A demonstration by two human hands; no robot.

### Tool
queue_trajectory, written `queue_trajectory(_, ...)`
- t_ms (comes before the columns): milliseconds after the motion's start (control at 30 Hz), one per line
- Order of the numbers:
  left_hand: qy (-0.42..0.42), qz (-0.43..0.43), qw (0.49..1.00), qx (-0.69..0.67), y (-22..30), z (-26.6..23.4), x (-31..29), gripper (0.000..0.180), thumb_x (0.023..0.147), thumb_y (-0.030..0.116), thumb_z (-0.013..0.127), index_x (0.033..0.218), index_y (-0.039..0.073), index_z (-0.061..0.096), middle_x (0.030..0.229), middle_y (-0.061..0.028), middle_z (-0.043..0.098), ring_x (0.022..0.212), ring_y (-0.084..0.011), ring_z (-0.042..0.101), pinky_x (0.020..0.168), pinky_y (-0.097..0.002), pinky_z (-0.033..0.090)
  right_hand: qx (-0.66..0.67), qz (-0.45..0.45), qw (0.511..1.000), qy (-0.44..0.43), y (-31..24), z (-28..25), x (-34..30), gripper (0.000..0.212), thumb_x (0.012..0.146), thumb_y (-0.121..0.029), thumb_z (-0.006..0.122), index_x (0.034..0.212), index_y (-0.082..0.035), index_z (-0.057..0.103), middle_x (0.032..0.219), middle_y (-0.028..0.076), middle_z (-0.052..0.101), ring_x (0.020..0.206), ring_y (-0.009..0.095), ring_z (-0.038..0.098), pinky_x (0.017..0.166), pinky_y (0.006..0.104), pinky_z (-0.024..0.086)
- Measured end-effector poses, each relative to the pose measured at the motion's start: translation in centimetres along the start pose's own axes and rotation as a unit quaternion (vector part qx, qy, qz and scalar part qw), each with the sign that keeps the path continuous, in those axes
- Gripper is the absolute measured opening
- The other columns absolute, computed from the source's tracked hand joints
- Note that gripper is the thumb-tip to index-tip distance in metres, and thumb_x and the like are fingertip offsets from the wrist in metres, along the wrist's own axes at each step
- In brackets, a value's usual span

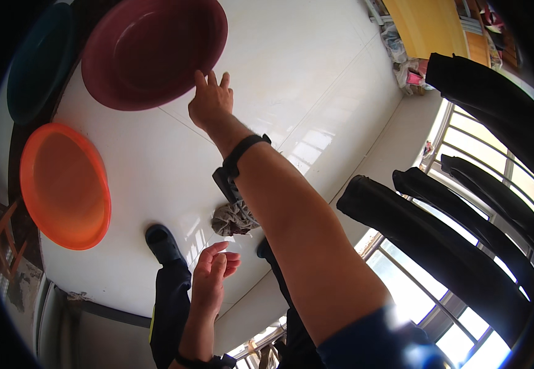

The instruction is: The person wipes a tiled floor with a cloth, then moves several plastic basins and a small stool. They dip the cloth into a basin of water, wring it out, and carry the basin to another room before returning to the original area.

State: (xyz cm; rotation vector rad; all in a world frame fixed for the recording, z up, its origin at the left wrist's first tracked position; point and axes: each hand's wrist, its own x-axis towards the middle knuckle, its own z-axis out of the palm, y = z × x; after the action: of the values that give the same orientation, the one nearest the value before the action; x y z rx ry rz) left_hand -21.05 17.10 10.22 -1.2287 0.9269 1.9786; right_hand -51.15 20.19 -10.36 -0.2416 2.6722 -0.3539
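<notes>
My right hand (210, 99) reaches far forward with its fingers stretched out, the fingertips at the near rim of a large maroon plastic basin (150, 49) on the white tiled floor. The hand grips nothing. A black strap circles its wrist. My left hand (215, 270) hangs lower, above my legs, with loosely curled fingers apart and nothing in it. A crumpled grey cloth (235, 220) lies on the floor, partly hidden under my right forearm.
An orange basin (64, 184) sits at the left and a dark teal basin (39, 58) at the far left. My black shoe (163, 244) stands on the tiles. Several dark garments (439, 246) hang over a railing at the right. Bags and clutter (405, 64) lie by a yellow wall.
</notes>
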Motion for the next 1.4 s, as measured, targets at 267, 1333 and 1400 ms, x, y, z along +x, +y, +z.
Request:
queue_trajectory(267, -0.039, 0.005, 0.999, -0.014, -0.4, 1.1, 0.8, 0.040, 0.107, 0.033, 0.057, 0.139, 0.008, 0.055, 0.116, -0.0075, 0.069, 0.105, -0.0171, 0.066, 0.099, -0.0348, 0.051, -0.086, 0.346, 0.929, -0.097, 19.0, -4.9, -14.6, 0.073, 0.088, -0.012, 0.059, 0.155, 0.001, 0.034, 0.158, 0.016, 0.043, 0.150, 0.045, 0.030, 0.118, 0.0524, 0.036)
queue_trajectory(1333, 0.013, -0.003, 0.998, 0.066, -6.8, 4.7, 2.2, 0.044, 0.107, 0.040, 0.057, 0.140, 0.010, 0.056, 0.111, -0.0052, 0.068, 0.099, -0.0123, 0.063, 0.093, -0.0300, 0.049, -0.250, 0.073, 0.961, -0.093, 22.9, 6.4, -24.0, 0.035, 0.087, -0.035, 0.072, 0.110, -0.009, 0.068, 0.109, 0.012, 0.069, 0.111, 0.031, 0.061, 0.094, 0.0439, 0.044)
queue_trajectory(1400, 0.003, -0.003, 0.998, 0.061, -6.9, 5.1, 2.3, 0.043, 0.107, 0.039, 0.057, 0.139, 0.010, 0.056, 0.111, -0.0052, 0.068, 0.099, -0.0122, 0.063, 0.093, -0.0297, 0.049, -0.302, 0.091, 0.949, 0.003, 26.0, 6.5, -25.8, 0.034, 0.086, -0.032, 0.070, 0.110, -0.007, 0.067, 0.108, 0.014, 0.068, 0.109, 0.032, 0.062, 0.093, 0.0437, 0.045)
